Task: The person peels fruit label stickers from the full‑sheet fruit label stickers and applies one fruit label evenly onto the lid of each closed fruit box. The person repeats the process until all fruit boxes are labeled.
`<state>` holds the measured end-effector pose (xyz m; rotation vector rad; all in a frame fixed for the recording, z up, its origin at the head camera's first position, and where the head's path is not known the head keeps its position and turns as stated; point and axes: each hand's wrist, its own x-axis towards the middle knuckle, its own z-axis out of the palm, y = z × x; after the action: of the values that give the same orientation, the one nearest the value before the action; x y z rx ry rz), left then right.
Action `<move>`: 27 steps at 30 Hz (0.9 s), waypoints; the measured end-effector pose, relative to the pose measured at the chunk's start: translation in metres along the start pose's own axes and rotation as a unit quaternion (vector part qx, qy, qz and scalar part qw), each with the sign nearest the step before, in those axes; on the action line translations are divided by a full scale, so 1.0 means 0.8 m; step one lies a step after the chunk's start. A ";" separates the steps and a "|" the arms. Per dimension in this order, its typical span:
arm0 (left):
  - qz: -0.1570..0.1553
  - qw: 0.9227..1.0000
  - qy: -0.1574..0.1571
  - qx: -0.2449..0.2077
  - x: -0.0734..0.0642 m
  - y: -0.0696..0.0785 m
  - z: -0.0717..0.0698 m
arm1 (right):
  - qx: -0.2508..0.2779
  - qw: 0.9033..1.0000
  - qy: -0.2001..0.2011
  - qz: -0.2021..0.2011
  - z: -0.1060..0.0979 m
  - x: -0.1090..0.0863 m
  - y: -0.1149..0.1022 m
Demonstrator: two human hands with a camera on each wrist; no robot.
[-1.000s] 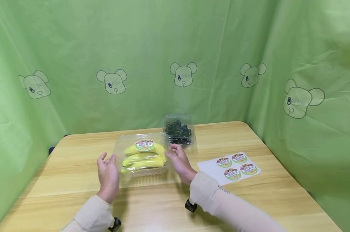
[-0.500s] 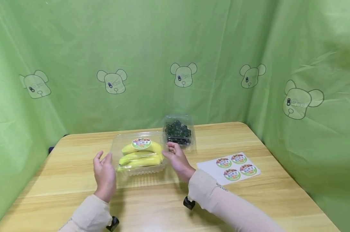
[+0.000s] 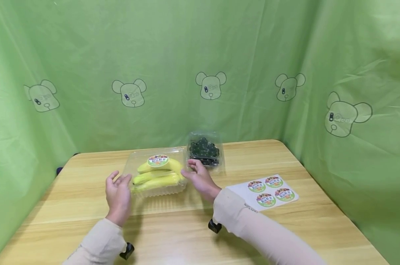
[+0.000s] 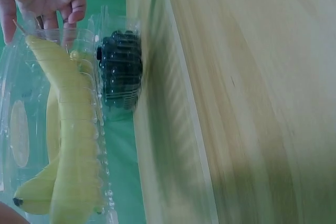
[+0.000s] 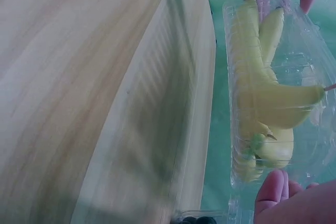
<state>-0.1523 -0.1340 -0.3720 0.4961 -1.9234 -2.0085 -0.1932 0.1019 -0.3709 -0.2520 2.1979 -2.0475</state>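
Head view: a clear ribbed plastic box (image 3: 135, 159) of yellow bananas (image 3: 158, 177), held above the pale wood-grain table (image 3: 186, 237), a round multicoloured label (image 3: 158, 160) on top.
Left hand (image 3: 118, 197): fingers curved, gripping the box's left end.
Right hand (image 3: 201, 180): gripping its right end.
Dark round fruit (image 3: 204, 149): in a smaller clear plastic box (image 3: 204, 135) behind.
White flat sheet (image 3: 241, 191): on the table, bearing four round stickers (image 3: 266, 199).

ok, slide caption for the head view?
Left hand and right hand hold a clear box of bananas above a wooden table; boxed dark fruit behind, sticker sheet at right.
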 end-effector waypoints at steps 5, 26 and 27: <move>0.010 1.000 0.005 0.009 0.006 -0.001 -0.001 | 0.003 1.000 -0.009 0.003 0.002 0.002 -0.002; 0.014 0.999 0.030 0.001 0.039 -0.016 0.005 | 0.001 1.000 -0.016 0.013 0.012 0.029 0.012; 0.014 0.999 0.032 0.000 0.041 -0.016 0.006 | 0.001 1.000 -0.015 0.013 0.013 0.031 0.013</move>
<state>-0.1833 -0.1441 -0.3857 0.5229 -1.8822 -1.9519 -0.2155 0.0877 -0.3811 -0.2516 2.1699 -2.0189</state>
